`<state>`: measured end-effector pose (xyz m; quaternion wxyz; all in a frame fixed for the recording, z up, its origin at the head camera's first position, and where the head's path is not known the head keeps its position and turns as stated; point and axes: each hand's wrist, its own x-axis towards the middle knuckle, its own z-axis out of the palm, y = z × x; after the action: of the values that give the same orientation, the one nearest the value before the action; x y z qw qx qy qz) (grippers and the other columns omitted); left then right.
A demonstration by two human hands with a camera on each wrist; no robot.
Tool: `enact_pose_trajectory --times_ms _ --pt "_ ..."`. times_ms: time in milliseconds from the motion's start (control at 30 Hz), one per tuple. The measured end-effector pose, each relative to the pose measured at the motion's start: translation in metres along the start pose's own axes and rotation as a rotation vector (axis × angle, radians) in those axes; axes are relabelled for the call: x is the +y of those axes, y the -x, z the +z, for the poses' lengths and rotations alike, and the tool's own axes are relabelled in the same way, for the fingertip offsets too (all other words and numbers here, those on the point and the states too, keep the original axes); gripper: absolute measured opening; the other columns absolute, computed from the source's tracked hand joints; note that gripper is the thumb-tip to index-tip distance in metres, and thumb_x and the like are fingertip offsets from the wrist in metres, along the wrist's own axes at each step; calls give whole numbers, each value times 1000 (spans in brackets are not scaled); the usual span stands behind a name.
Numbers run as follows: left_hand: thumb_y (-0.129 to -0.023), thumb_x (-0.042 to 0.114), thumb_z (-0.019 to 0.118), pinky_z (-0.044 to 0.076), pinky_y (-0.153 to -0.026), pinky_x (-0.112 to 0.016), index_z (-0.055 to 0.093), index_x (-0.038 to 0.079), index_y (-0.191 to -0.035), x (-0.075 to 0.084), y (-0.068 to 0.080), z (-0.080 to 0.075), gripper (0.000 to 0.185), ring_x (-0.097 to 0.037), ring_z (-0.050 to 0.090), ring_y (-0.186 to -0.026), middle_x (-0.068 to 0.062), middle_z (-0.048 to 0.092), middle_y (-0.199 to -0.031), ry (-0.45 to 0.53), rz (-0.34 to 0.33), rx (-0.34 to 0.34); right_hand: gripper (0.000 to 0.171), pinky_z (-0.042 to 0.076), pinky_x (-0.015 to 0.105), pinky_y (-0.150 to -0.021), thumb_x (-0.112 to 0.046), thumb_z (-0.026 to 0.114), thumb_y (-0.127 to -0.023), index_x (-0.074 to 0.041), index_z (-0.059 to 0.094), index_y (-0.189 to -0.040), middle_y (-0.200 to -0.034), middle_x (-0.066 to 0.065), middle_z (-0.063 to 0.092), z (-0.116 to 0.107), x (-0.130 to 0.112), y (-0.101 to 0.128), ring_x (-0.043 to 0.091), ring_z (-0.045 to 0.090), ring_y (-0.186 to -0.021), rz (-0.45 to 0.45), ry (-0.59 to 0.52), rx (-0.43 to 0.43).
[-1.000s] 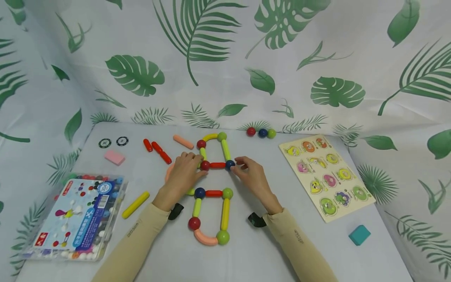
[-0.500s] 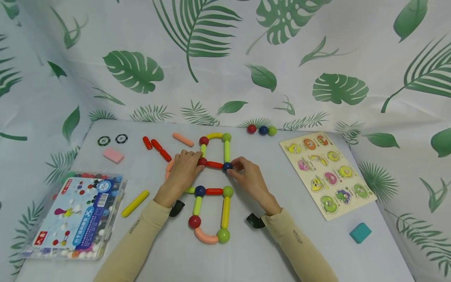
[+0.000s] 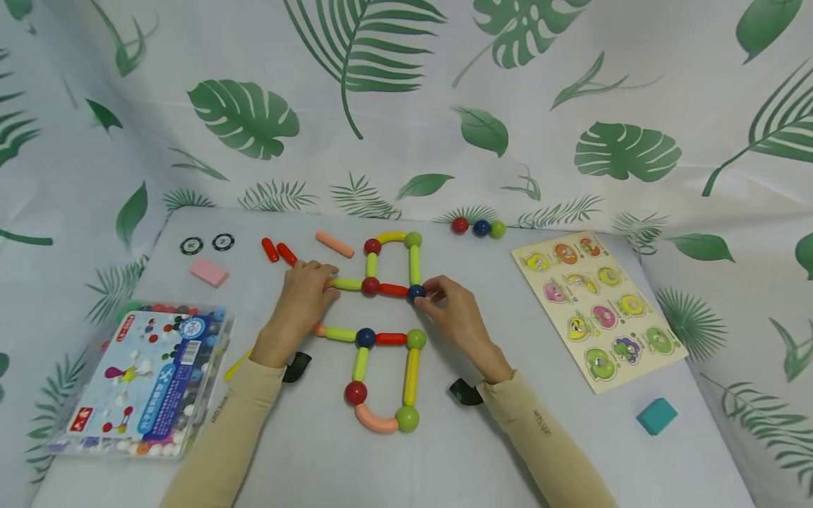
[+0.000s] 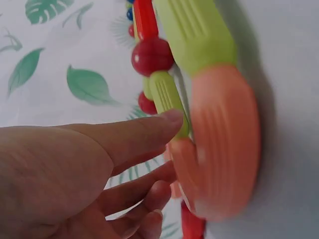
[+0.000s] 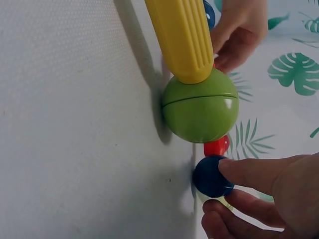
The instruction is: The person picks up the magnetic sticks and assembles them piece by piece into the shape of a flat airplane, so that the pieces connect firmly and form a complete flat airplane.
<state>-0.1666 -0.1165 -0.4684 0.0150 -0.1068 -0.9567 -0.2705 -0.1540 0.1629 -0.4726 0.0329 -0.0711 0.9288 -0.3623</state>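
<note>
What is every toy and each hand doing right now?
Left hand: fingers on a lime stick.
Right hand: pinching the blue ball.
Upper loop: closed, flat.
Lower loop: closed, flat.
Three loose balls: in a row.
Plastic box: lid shut.
Fruit puzzle: all pieces in.

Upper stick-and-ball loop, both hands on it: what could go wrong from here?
1. The right hand pinches only the blue ball; a tug could pop it off the red stick.
2. The left hand pushing the green stick could skew the loop.
3. A slide toward the lower loop might snap them together.
</note>
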Motion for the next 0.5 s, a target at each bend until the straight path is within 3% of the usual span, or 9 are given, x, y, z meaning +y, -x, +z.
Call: enact_pose_trajectory --times_ms 300,500 --pt "-90 12 77 45 -87 -47 74 2 -113 -5 -1 0 25 -34 57 -96 -16 70 -104 -36 37 12 31 52 35 -80 -25 76 -93 -8 66 -117 -106 8 70 0 1 -3 23 64 -95 -14 -10 23" --pt "-91 12 76 46 -87 -45 75 2 -112 -9 0 1 23 -33 58 -95 -16 69 -101 -24 18 15 31 53 35 -82 -24 76 -93 -8 66 -117 -107 8 69 4 1 -4 23 63 -96 -3 -19 12"
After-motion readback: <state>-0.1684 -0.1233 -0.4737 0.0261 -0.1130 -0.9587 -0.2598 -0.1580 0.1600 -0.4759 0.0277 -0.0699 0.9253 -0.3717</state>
